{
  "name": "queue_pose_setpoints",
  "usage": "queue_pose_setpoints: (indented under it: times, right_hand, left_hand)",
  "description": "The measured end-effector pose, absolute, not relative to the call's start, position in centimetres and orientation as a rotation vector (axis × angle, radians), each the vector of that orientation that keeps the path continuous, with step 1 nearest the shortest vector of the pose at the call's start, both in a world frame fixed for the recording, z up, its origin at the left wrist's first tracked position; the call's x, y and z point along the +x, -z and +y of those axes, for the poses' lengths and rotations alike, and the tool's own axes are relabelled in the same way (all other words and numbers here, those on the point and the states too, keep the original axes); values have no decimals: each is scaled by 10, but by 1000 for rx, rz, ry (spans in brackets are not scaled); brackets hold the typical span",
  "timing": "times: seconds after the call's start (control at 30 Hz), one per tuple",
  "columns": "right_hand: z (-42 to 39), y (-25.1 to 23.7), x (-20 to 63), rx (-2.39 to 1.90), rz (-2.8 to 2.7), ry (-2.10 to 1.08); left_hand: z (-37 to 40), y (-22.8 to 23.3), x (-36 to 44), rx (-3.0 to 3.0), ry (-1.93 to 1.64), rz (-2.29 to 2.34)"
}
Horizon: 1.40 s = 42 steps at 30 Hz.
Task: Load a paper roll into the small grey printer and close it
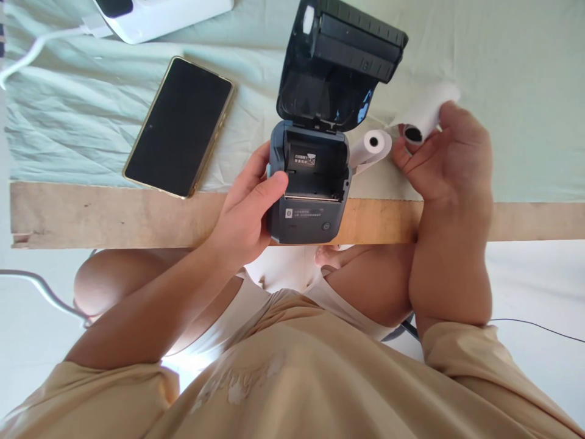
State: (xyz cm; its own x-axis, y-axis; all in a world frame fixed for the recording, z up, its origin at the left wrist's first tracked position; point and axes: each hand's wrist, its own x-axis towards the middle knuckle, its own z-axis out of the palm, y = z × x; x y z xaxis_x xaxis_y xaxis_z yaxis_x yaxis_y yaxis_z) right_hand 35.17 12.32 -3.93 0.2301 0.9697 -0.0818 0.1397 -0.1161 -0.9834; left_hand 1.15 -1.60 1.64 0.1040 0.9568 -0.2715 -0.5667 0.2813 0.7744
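While the left hand (pixel 249 210) clasps the left side of the small thermal printer (pixel 308 183), thumb over its top edge, the printer's lid (pixel 340 58) stands flung open and the paper bay (pixel 315 164) sits empty. That hand's grip is closed around the printer body, steadying it at the near edge of the counter (pixel 114 213), where a pale green cloth (pixel 68 122) gives way to bare wood.

To the right of the printer, the right hand (pixel 445 155) pinches a white paper roll (pixel 427 113) between its fingertips, its dark core facing the camera; its grip is narrow and closed on that roll. A second paper roll (pixel 375 145) lies on the cloth just beside the printer's right wall, between printer and right hand.

Risks, as I judge them: the printer overhangs close to the counter's edge, so a loosened left hold could tip it into the lap. The loose roll could be nudged and roll away. A fingertip pinch could also let the held roll slip or unwind.

A smartphone (pixel 180 125) lies face up to the left, and a white power strip (pixel 155 15) sits at the far edge.
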Motion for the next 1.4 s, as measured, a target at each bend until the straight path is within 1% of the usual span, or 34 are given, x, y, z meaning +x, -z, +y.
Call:
queue_pose_setpoints:
  times: [0.1,0.23,0.47,0.57,0.67,0.73,0.8,0.87,0.97,1.1,1.2,1.4]
  right_hand:
    - [123,37,348,-1496,-1156,-1085]
    - [125,37,348,-1485,-1173,-1078]
    - [126,51,356,-1311,-1160,-1088]
    - [127,45,354,-1250,-1167,-1051]
    - [107,21,329,-1169,-1229,-894]
    - [81,-1,298,-1048,-1310,-608]
    - [52,-21,264,-915,-1523,-434]
    - [29,-36,235,-865,-1755,-328]
    - [12,-45,211,-866,-1930,-314]
    - [13,-43,204,-1087,-2000,-155]
    - [19,-38,204,-1038,-1997,-93]
    - [23,-38,206,-984,-2034,-116]
  left_hand:
    - [-16,-18,12,568,-1211,892]
    - [-16,-17,13,584,-1233,891]
    - [-16,-17,7,601,-1157,937]
    - [-14,-19,6,589,-1117,932]
    - [-13,-20,6,564,-1094,902]
    - [-13,-19,6,582,-1067,895]
    - [-13,-18,6,612,-1049,903]
    - [-13,-17,6,631,-1044,913]
    - [-13,-15,5,651,-1048,893]
    - [-13,-13,3,675,-1028,883]
    - [-14,-11,3,673,-1018,902]
    - [-14,-14,4,668,-1036,907]
